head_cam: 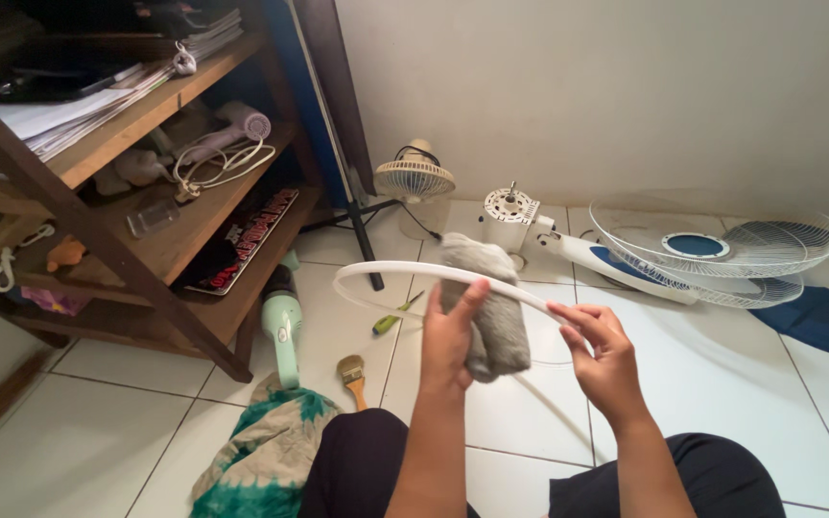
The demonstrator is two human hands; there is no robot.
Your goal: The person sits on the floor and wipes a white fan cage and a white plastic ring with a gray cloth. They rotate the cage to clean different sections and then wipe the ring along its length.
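We hold the white ring [405, 271] level above the floor, its span running left from both hands. The left hand [450, 338] clenches a grey cloth [491, 307] over the ring; the right hand [599, 357] pinches the ring just right of the cloth.

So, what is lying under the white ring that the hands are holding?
Under the white ring lie white floor tiles, a green-handled screwdriver and a paintbrush. The grey cloth in the left hand hides the floor behind it.

fuzzy grey cloth [491, 307], glossy plastic ring [376, 270]
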